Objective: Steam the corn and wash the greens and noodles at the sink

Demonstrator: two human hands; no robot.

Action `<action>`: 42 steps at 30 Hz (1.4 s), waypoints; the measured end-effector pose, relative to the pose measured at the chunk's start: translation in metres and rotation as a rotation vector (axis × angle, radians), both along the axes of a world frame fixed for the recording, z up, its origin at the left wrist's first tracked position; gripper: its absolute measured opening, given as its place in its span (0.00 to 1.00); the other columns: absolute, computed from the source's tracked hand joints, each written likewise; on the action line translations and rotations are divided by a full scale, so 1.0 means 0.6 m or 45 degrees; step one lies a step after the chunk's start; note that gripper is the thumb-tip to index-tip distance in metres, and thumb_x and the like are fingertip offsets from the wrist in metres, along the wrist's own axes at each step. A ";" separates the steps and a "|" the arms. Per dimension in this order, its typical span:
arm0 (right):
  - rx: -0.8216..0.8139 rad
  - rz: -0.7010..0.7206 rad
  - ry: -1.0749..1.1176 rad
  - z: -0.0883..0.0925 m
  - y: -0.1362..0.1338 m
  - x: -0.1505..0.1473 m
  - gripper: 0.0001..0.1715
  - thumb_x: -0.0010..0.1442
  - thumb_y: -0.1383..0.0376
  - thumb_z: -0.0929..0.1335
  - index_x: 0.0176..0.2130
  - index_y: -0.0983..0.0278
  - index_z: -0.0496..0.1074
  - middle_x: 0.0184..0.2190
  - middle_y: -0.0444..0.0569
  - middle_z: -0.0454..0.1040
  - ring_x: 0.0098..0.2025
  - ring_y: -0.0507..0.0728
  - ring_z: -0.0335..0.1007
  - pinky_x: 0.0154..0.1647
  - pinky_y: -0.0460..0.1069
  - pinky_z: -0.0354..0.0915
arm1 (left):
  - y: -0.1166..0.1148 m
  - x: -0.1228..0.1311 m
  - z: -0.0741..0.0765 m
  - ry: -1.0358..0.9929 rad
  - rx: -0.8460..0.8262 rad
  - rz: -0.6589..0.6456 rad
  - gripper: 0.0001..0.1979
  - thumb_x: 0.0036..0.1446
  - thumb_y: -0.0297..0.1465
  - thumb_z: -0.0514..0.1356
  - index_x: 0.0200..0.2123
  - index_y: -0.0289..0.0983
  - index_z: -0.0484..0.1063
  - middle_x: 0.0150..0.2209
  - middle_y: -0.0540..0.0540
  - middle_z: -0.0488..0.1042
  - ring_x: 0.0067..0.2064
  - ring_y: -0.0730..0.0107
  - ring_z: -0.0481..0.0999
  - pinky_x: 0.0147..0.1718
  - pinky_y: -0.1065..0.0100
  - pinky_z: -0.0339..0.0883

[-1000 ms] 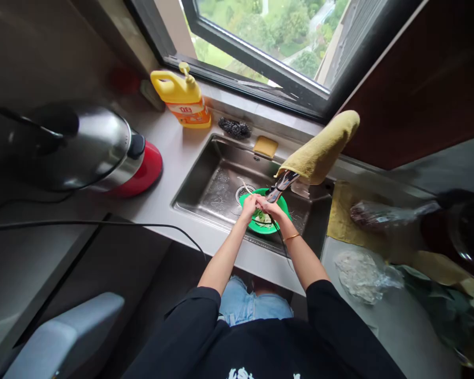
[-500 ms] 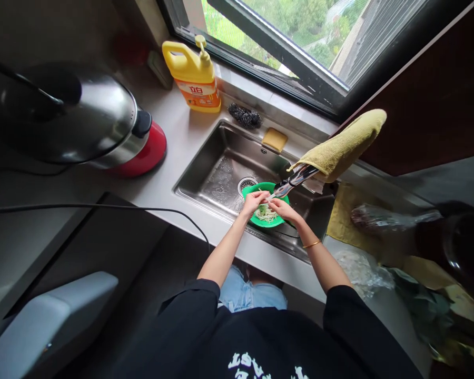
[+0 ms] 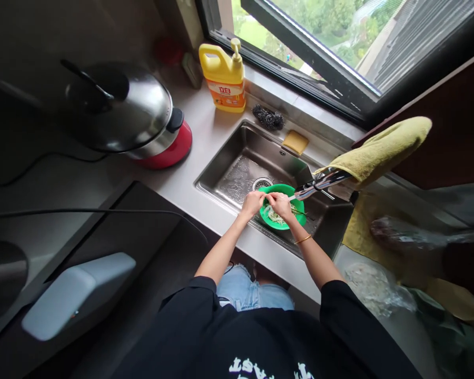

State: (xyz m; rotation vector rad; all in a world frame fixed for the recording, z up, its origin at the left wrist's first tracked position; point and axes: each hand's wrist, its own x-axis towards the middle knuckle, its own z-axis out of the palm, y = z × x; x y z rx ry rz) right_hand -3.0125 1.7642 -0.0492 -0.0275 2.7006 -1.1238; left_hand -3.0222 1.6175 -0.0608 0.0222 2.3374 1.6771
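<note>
Close together over the left side of a green plastic bowl, my two hands meet at the fingertips. The fingers of my left hand are pinched. My right hand is also closed, its fingertips against those of the left. Whatever lies between them is too small and hidden to name. Thin pale strands with a bit of green, like bean sprouts, lie in the bowl. It stands in a steel sink, under a chrome faucet whose stream falls beside my right hand.
A yellow cloth drapes the faucet. Behind the sink sit a detergent jug, a steel scrubber and a sponge. A lidded electric pot stands left, with a black cord nearby. Plastic bags lie right.
The view has shifted, so the surroundings appear farther right. My hands have moved to the left side of the bowl, away from the stream, and come closer together.
</note>
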 end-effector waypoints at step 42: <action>-0.574 -0.579 0.012 -0.032 -0.043 -0.023 0.26 0.59 0.46 0.64 0.38 0.67 0.74 0.28 0.49 0.75 0.23 0.51 0.62 0.25 0.47 0.61 | -0.091 0.003 -0.001 -0.755 1.036 0.560 0.05 0.60 0.29 0.56 0.35 0.34 0.69 0.27 0.48 0.66 0.25 0.75 0.64 0.28 0.70 0.63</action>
